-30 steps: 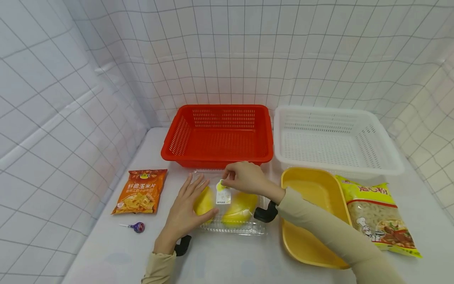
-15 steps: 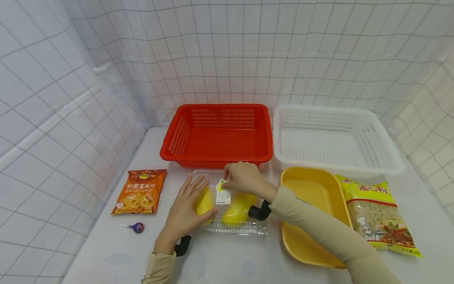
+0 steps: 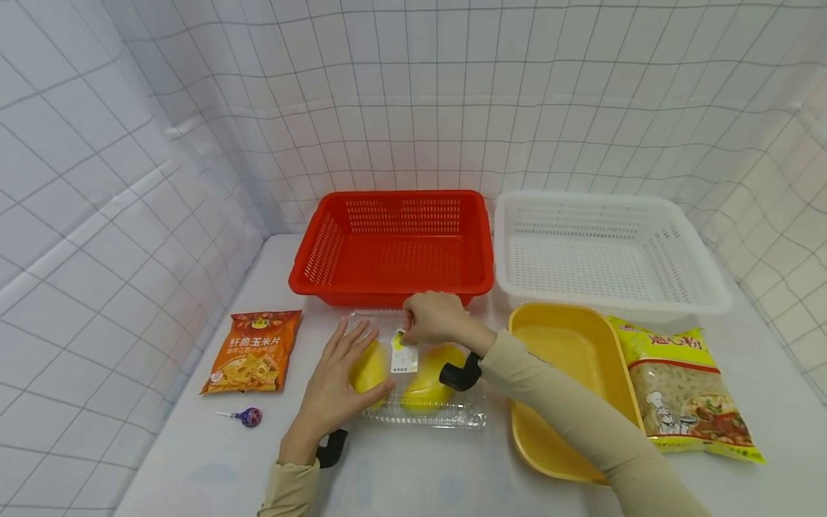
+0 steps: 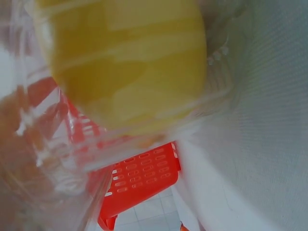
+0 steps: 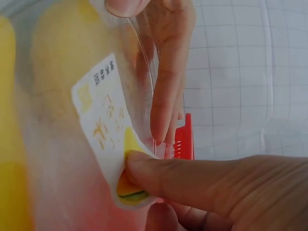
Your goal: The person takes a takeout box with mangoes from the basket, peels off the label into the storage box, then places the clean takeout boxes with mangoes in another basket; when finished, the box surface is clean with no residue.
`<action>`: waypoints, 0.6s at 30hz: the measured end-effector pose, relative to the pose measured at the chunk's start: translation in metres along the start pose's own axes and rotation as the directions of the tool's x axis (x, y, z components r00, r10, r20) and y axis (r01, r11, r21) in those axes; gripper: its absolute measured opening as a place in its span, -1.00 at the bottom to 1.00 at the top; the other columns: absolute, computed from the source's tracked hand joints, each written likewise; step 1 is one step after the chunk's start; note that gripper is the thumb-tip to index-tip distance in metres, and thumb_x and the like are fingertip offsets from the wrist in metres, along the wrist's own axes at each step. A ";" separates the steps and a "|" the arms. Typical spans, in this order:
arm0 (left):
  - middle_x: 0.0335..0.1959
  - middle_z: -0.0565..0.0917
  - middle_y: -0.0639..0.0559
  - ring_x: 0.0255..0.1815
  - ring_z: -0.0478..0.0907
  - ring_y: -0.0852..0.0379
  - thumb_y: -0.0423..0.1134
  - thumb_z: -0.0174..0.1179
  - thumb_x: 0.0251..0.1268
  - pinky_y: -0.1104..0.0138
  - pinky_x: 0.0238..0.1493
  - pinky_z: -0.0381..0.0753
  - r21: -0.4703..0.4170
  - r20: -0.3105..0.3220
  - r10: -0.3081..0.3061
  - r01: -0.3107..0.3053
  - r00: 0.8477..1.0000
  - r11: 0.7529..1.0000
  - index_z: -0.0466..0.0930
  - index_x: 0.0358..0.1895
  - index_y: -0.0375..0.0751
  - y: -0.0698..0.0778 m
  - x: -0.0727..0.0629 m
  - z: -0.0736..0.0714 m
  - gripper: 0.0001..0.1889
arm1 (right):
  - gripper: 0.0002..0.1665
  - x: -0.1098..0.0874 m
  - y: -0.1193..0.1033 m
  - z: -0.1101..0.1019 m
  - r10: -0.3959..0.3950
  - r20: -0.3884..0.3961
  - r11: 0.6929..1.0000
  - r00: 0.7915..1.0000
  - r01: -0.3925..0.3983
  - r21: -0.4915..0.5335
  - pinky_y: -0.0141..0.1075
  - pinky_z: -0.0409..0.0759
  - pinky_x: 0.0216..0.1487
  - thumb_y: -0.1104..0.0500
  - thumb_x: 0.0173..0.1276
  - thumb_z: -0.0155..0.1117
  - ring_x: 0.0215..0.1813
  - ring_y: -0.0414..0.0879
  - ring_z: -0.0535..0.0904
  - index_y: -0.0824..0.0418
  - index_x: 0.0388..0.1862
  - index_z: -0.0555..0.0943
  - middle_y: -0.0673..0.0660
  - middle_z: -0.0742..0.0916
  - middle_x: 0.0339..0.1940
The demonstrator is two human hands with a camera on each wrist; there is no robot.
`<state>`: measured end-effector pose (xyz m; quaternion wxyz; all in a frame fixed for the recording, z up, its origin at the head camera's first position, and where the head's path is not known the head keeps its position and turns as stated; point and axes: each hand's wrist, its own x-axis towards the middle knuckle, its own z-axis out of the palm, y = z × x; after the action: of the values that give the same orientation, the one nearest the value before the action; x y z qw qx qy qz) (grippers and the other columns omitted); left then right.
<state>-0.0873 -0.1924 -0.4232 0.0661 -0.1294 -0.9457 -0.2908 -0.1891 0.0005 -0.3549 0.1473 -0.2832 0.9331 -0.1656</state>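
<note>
A clear plastic clamshell box (image 3: 461,416) holds yellow fruit (image 3: 426,384), seen through its lid. On the lid is a white label (image 3: 405,361) with a yellow printed end. My right hand (image 3: 439,318) pinches that end; in the right wrist view the thumb presses on the label's (image 5: 103,115) curled-up edge, with a curled finger beneath. My left hand (image 3: 339,377) rests spread over the left side of the lid. Close up in the left wrist view, the yellow fruit (image 4: 130,62) shows through the clear wall.
Behind the box stands a red basket (image 3: 391,300), with a white basket (image 3: 614,305) beside it. To the right lie a yellow tray (image 3: 575,359) and a pasta bag (image 3: 685,384). An orange snack bag (image 3: 254,352) and a lollipop (image 3: 248,416) lie left.
My right wrist and forearm have swung slightly left, while the fingers stay at the label's top end. The left hand keeps its place on the lid.
</note>
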 end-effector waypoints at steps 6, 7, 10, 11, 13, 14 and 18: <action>0.49 0.11 0.11 0.51 -0.25 0.04 0.23 0.31 0.01 -0.16 0.33 -0.01 -0.008 -0.001 -0.007 0.007 1.000 1.000 0.28 0.41 -0.01 0.000 0.000 0.001 -0.14 | -0.71 -0.008 0.001 0.003 -0.075 -0.076 0.997 0.994 0.077 0.028 -0.32 0.35 -0.48 0.02 0.09 0.48 -0.49 -0.18 0.45 -0.02 -0.57 0.50 -0.11 0.54 -0.62; 0.49 0.11 0.11 0.51 -0.25 0.04 0.23 0.31 0.01 -0.17 0.32 0.00 -0.006 0.001 -0.008 0.008 1.000 1.000 0.28 0.42 0.00 0.000 0.000 0.001 -0.14 | -0.71 -0.012 0.002 0.004 -0.101 -0.087 0.994 0.991 0.105 0.038 -0.32 0.34 -0.50 0.04 0.10 0.47 -0.49 -0.18 0.44 -0.02 -0.58 0.49 -0.11 0.53 -0.62; 0.49 0.10 0.11 0.51 -0.26 0.03 0.24 0.31 0.01 -0.18 0.32 0.01 -0.008 0.004 -0.007 0.007 1.000 1.000 0.28 0.42 -0.01 0.000 0.000 0.001 -0.13 | -0.67 -0.025 0.004 0.005 -0.185 -0.088 0.979 0.979 0.191 0.073 -0.35 0.33 -0.52 0.05 0.10 0.48 -0.50 -0.21 0.43 -0.04 -0.61 0.46 -0.14 0.52 -0.64; 0.49 0.10 0.11 0.51 -0.25 0.03 0.24 0.31 0.01 -0.18 0.31 0.01 -0.005 0.005 -0.005 0.005 1.000 1.000 0.27 0.42 -0.01 0.000 0.001 0.002 -0.13 | -0.66 -0.030 0.006 0.005 -0.213 -0.083 0.971 0.973 0.221 0.093 -0.36 0.33 -0.52 0.06 0.09 0.48 -0.51 -0.21 0.43 -0.03 -0.63 0.45 -0.15 0.51 -0.65; 0.49 0.10 0.11 0.51 -0.25 0.02 0.23 0.32 0.00 -0.19 0.31 0.01 -0.003 0.004 -0.001 0.001 1.000 1.000 0.27 0.42 -0.01 -0.001 0.001 0.001 -0.12 | -0.65 -0.041 0.010 0.004 -0.262 -0.076 0.950 0.962 0.271 0.152 -0.38 0.35 -0.51 0.06 0.08 0.50 -0.52 -0.23 0.43 -0.04 -0.64 0.45 -0.17 0.51 -0.66; 0.49 0.10 0.11 0.51 -0.26 0.03 0.23 0.33 -0.01 -0.18 0.32 0.00 -0.006 0.001 0.000 0.000 1.000 1.000 0.27 0.42 -0.01 -0.001 0.001 0.001 -0.12 | -0.65 -0.047 0.014 0.003 -0.287 -0.073 0.936 0.955 0.296 0.191 -0.38 0.37 -0.49 0.06 0.07 0.51 -0.52 -0.23 0.43 -0.04 -0.64 0.45 -0.18 0.52 -0.64; 0.48 0.11 0.11 0.51 -0.26 0.03 0.22 0.35 -0.03 -0.17 0.32 0.00 -0.012 -0.007 -0.003 0.002 1.000 1.000 0.28 0.42 -0.01 -0.001 0.001 0.001 -0.11 | -0.71 -0.072 0.036 -0.007 -0.361 -0.057 0.837 0.931 0.350 0.421 -0.36 0.47 -0.42 0.11 0.08 0.51 -0.48 -0.18 0.49 0.03 -0.60 0.51 -0.13 0.57 -0.58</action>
<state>-0.0883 -0.1927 -0.4246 0.0683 -0.1276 -0.9439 -0.2969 -0.1515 0.0715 -0.3498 0.1836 -0.4144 0.8037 -0.3854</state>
